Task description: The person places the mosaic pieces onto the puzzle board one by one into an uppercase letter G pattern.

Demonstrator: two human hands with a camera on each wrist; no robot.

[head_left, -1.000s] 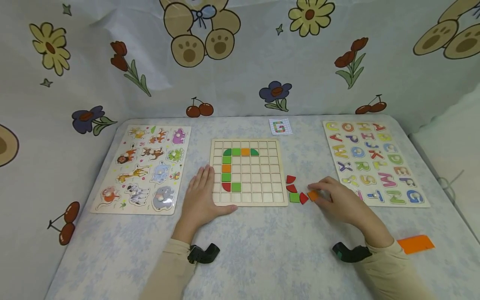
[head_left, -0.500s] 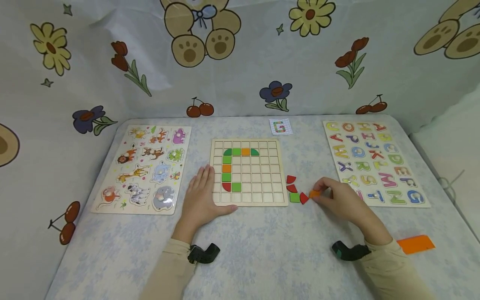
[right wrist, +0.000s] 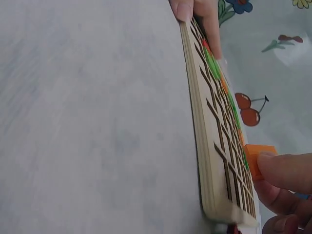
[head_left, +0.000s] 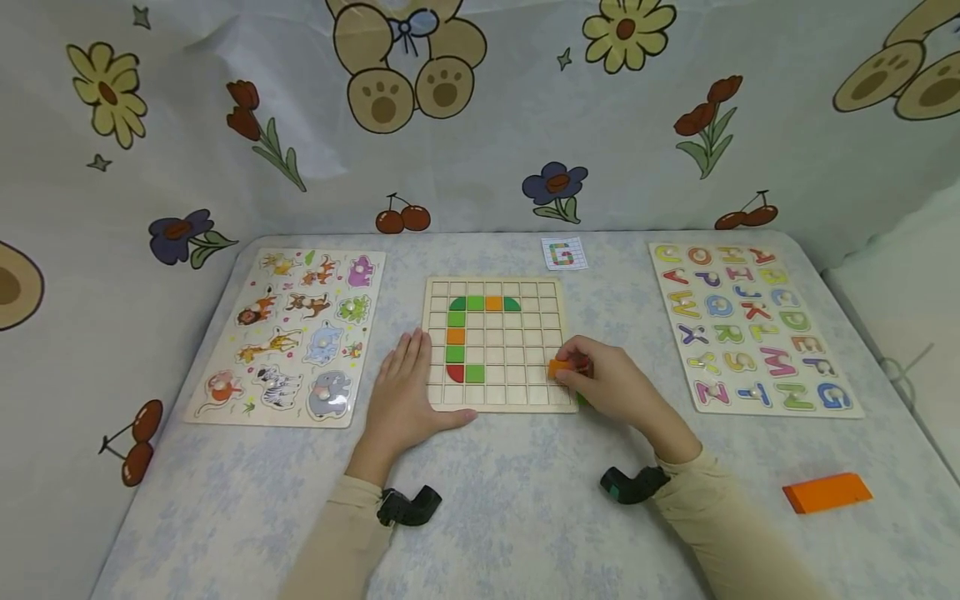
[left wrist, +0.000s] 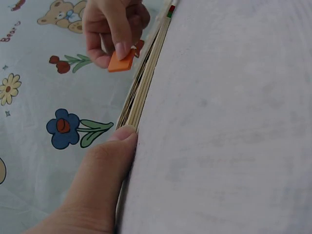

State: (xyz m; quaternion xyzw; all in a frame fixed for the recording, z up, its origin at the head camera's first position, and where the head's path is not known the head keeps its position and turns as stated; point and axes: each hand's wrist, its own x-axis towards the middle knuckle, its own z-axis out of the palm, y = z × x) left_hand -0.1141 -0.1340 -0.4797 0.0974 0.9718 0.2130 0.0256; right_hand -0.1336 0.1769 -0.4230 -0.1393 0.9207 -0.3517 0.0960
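A square wooden grid board [head_left: 510, 404] lies mid-table, with green, orange and red tiles set in its cells in a C-like shape. My left hand [head_left: 403, 379] rests along the board's left edge, fingers straight, thumb at its near edge. Over the board's right side, my right hand [head_left: 611, 383] pinches an orange square tile [left wrist: 120, 62] between thumb and fingers; in the right wrist view the orange tile [right wrist: 258, 158] overlaps the grid's far end. A bit of a green tile [head_left: 582, 400] shows under the right hand, which hides the other loose pieces beside the board.
An animal puzzle board [head_left: 296, 417] lies to the left and a letter puzzle board [head_left: 780, 400] to the right. A small printed card [head_left: 564, 253] with a coloured pattern lies behind the grid board. An orange block [head_left: 828, 493] sits at the near right.
My right hand has picked up the orange tile from the table at right and carried it left over the grid board's right side. The left hand has stayed in place.
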